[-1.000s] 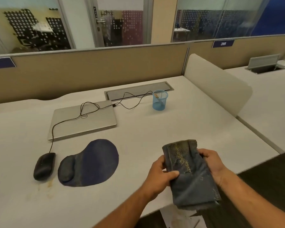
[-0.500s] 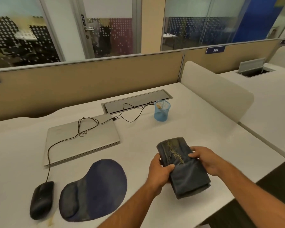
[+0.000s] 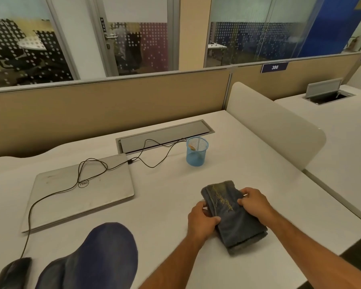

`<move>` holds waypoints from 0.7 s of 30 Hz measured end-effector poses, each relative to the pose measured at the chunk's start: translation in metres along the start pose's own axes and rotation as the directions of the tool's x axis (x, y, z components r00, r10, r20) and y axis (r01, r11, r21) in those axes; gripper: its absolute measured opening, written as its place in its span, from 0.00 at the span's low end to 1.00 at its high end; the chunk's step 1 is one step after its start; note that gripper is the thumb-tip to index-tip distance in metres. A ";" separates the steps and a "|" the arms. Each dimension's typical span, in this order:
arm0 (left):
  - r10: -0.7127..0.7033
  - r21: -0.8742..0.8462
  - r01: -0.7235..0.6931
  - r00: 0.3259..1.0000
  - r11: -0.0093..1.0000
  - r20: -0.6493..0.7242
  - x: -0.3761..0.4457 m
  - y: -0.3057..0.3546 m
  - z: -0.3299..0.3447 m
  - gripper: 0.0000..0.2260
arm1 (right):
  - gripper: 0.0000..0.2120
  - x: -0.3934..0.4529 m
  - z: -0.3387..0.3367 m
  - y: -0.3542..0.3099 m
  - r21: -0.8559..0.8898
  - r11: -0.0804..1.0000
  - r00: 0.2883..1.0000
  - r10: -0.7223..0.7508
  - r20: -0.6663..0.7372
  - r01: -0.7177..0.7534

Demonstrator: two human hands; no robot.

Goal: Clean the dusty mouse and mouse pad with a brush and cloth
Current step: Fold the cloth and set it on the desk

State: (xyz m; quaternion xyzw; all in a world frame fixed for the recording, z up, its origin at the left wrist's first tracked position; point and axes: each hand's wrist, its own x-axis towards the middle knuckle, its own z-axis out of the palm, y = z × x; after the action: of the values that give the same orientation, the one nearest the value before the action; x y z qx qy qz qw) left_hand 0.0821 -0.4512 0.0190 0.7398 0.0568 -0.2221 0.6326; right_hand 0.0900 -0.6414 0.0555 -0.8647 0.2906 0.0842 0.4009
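Left hand (image 3: 202,217) and right hand (image 3: 253,202) each grip a side of the folded dark cloth (image 3: 233,213), fingers curled over it, near the tabletop's (image 3: 165,190) front right edge; mouse pad (image 3: 96,257) and mouse (image 3: 12,272) at the front left corner; closed laptop (image 3: 81,190) behind them.

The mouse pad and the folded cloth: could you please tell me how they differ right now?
The mouse pad lies flat and untouched on the desk, beside the mouse; the cloth is gripped by the left hand and the right hand. The mouse pad is one rounded sheet with a raised wrist rest; the cloth is a folded oblong stack. The cloth shows yellowish specks; the mouse pad looks plain. Both are dark blue.
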 end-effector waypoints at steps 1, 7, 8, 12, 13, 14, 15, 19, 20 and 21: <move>0.014 0.049 -0.013 1.000 0.999 -0.020 0.002 -0.001 0.002 0.21 | 0.14 0.002 0.001 0.002 -0.089 0.996 0.999 -0.036 -0.026 0.034; 0.156 0.490 -0.119 0.987 0.864 -0.035 0.006 0.001 -0.001 0.31 | 0.23 -0.001 0.009 0.006 -0.511 0.848 0.968 -0.228 -0.109 0.142; 0.167 0.508 -0.129 0.985 0.852 -0.030 0.005 0.001 -0.003 0.32 | 0.23 -0.003 0.009 0.004 -0.543 0.826 0.960 -0.252 -0.119 0.150; 0.189 0.517 -0.147 0.982 0.843 -0.029 0.000 0.000 -0.018 0.33 | 0.25 -0.014 0.010 -0.011 -0.539 0.820 0.911 -0.354 -0.212 0.193; 0.199 0.534 -0.152 0.979 0.831 -0.031 -0.002 0.000 -0.025 0.32 | 0.25 -0.018 0.012 -0.017 -0.518 0.824 0.888 -0.396 -0.235 0.230; 0.208 0.554 -0.154 0.977 0.818 -0.037 -0.003 0.001 -0.033 0.31 | 0.24 -0.023 0.016 -0.024 -0.487 0.829 0.865 -0.434 -0.252 0.275; 0.216 0.569 -0.152 0.975 0.808 -0.046 -0.005 0.003 -0.043 0.30 | 0.23 -0.028 0.023 -0.032 -0.446 0.836 0.848 -0.462 -0.260 0.319; 0.259 0.568 -0.140 0.957 0.811 -0.134 -0.012 0.010 -0.099 0.27 | 0.24 -0.054 0.069 -0.072 -0.264 0.879 0.869 -0.453 -0.199 0.397; 0.269 0.563 -0.135 0.949 0.816 -0.162 -0.015 0.011 -0.116 0.27 | 0.24 -0.062 0.084 -0.082 -0.230 0.887 0.882 -0.441 -0.163 0.401; 0.275 0.560 -0.127 0.943 0.819 -0.189 -0.017 0.012 -0.133 0.26 | 0.23 -0.069 0.099 -0.092 -0.193 0.891 0.891 -0.438 -0.121 0.412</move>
State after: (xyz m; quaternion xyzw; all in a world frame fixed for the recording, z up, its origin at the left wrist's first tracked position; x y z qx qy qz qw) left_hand 0.1049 -0.3226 0.0499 0.9121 -0.0042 -0.0608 0.4054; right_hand 0.0946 -0.4914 0.0752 -0.9409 0.1174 -0.0527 0.3133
